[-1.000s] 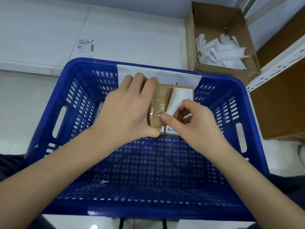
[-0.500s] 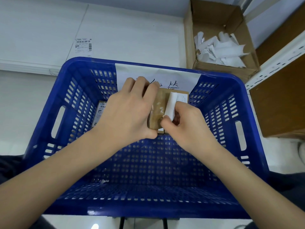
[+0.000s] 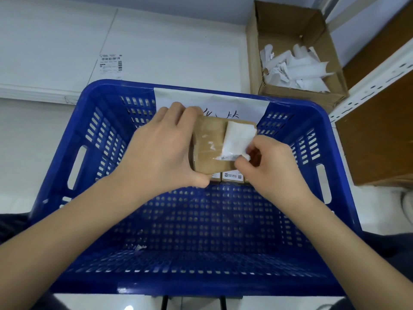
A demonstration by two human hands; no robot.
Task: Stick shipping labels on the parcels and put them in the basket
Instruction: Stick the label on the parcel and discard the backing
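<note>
Left hand (image 3: 161, 151) grips the parcel (image 3: 210, 148) over the basket (image 3: 89, 121); right hand (image 3: 272, 166) pinches the label (image 3: 238, 139) at its near corner, the label lying across the parcel's right end.

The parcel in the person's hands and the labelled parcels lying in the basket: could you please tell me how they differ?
The held parcel is gripped above the basket by the left hand; the parcels in the basket rest at its far end. The held parcel's label is only partly down, its corner pinched by the right hand; theirs show printed labels stuck flat. The held parcel shows fully; they peek out beneath it. All are brown cardboard.
</note>
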